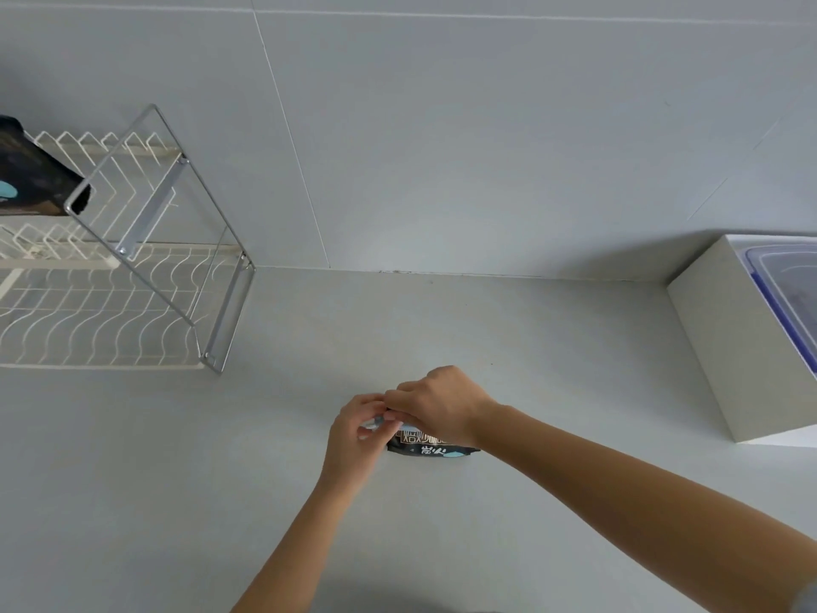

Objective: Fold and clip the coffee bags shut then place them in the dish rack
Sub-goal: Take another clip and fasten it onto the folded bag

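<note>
A black coffee bag (428, 445) with white lettering stands on the grey counter, mostly covered by my hands. My right hand (442, 404) presses down over its folded top. My left hand (359, 431) pinches a pale blue clip (375, 422) at the bag's top left corner. The fingers of both hands meet over the fold. At the far left, another black coffee bag (31, 179) with a pale blue clip lies on the upper tier of the white wire dish rack (132, 303).
A white box (734, 347) with a clear, blue-rimmed plastic container (787, 294) on top stands at the right, against the wall. The dish rack's lower tier is bare wire. Grey counter stretches between the rack and the box.
</note>
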`<action>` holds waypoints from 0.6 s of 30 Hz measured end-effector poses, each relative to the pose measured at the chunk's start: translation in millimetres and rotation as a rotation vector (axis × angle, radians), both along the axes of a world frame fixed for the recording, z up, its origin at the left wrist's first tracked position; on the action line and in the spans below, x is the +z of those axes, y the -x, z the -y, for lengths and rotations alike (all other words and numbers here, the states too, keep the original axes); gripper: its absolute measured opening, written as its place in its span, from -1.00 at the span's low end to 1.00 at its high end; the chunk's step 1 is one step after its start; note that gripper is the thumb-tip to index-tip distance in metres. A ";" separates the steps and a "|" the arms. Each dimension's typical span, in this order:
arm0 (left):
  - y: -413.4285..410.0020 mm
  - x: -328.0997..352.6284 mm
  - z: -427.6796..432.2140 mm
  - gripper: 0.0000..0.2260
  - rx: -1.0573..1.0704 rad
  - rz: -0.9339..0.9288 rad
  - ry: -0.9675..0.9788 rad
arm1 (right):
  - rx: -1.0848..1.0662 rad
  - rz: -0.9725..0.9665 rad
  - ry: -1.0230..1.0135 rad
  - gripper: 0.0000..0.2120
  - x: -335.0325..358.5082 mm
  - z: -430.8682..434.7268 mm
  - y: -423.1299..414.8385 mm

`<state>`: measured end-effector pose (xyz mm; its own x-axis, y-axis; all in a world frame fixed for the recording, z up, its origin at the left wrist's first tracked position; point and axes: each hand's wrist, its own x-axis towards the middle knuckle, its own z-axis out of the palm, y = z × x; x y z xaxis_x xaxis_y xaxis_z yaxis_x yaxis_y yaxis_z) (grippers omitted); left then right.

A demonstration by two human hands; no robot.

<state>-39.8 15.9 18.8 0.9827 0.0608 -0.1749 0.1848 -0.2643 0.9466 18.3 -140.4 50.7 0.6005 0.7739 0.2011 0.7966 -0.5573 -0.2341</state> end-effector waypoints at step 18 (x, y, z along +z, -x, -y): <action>-11.7 14.7 -11.5 -0.81 -0.243 0.187 -0.623 | -0.348 -0.563 -0.019 -0.69 17.0 66.2 13.3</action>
